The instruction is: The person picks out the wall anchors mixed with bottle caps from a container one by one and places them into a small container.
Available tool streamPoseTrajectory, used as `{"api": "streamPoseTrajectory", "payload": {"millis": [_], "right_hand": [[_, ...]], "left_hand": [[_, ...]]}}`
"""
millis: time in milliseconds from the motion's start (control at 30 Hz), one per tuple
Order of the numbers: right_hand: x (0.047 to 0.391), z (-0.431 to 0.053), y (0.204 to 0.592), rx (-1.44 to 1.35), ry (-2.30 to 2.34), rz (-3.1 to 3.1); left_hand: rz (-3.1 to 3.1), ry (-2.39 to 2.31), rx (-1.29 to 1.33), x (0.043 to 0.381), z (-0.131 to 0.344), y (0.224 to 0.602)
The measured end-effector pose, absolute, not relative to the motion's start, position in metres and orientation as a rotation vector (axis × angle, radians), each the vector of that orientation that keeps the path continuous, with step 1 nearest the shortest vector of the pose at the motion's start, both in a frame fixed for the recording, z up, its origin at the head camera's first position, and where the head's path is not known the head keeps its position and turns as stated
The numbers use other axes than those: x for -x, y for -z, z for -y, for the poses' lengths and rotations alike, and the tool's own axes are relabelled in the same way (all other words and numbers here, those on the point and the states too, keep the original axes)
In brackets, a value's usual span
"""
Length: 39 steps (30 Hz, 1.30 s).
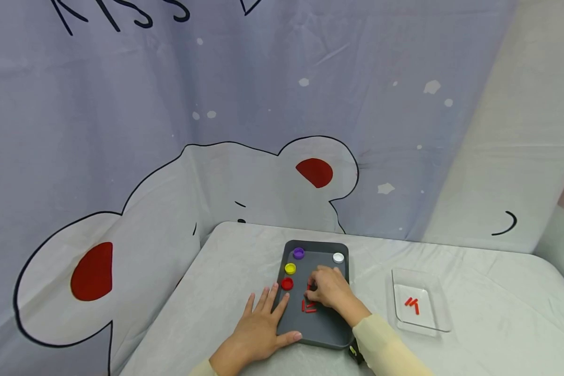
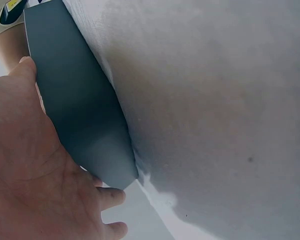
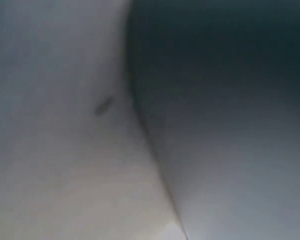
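Note:
A dark grey tray (image 1: 321, 329) lies on the white-covered table. My left hand (image 1: 258, 331) rests along its left edge with fingers spread; the left wrist view shows the palm against the tray's side (image 2: 85, 100). Over the tray's middle, my right hand (image 1: 331, 287) has thumb and fingertips curled about a small red stick (image 1: 308, 287), partly hidden by the fingers. Just below those fingertips lie several more red sticks (image 1: 311, 311). The right wrist view catches only the blurred tray wall (image 3: 230, 120) and white cloth.
Purple (image 1: 298, 253), yellow (image 1: 290, 268) and red (image 1: 287, 283) round caps line the tray's left side. A white cap (image 1: 338, 258) sits at its upper right. Right of the tray, a clear plastic box (image 1: 444, 313) holds several red sticks (image 1: 413, 303). A printed curtain (image 1: 263, 104) hangs behind the table.

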State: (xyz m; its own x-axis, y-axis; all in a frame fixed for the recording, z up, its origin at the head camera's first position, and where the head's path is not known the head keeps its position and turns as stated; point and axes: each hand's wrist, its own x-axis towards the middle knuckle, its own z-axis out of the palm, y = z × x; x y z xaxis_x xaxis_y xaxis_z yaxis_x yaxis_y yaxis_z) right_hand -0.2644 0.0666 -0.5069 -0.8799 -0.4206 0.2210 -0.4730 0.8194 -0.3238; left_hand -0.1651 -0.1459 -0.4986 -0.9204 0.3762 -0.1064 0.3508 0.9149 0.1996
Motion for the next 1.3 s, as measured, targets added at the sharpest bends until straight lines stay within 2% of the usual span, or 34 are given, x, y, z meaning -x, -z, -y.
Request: {"api": "streamPoseTrajectory", "payload": {"millis": [600,1300], "right_hand": [[0.249,-0.091,0.487,-0.738,-0.818,2.631],[0.227,-0.136,0.477,-0.633,-1.216,2.331]], "left_hand": [[-2.929,-0.262,-0.561,0.166,0.146,0.497],[-2.923,-0.268,-0.537,0.165,0.145,0.497]]}}
